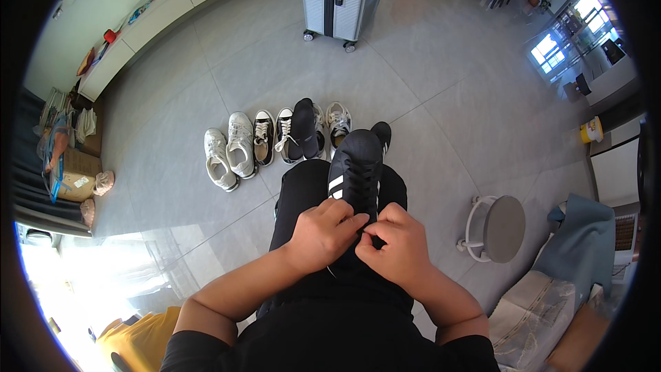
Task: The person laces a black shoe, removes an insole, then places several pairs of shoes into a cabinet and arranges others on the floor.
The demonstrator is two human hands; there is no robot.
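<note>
On my lap, toe pointing away from me, rests a black sneaker with white side stripes and black laces. My left hand is closed in a pinch at the top of the lacing, thumb toward the right. Close beside it, my right hand pinches with curled fingers. Both seem to grip the shoelace, which the fingers mostly hide. A thin pale tip hangs below my left hand. Past the sneaker's toe, a second black shoe with white marks partly shows. A dark foot-shaped thing lies over the row of shoes.
White sneakers, black-and-white canvas shoes and a grey-white pair stand on the tiled floor ahead. Beyond them stands a silver suitcase. To the right is a round grey stool near draped fabric; cardboard boxes are at left.
</note>
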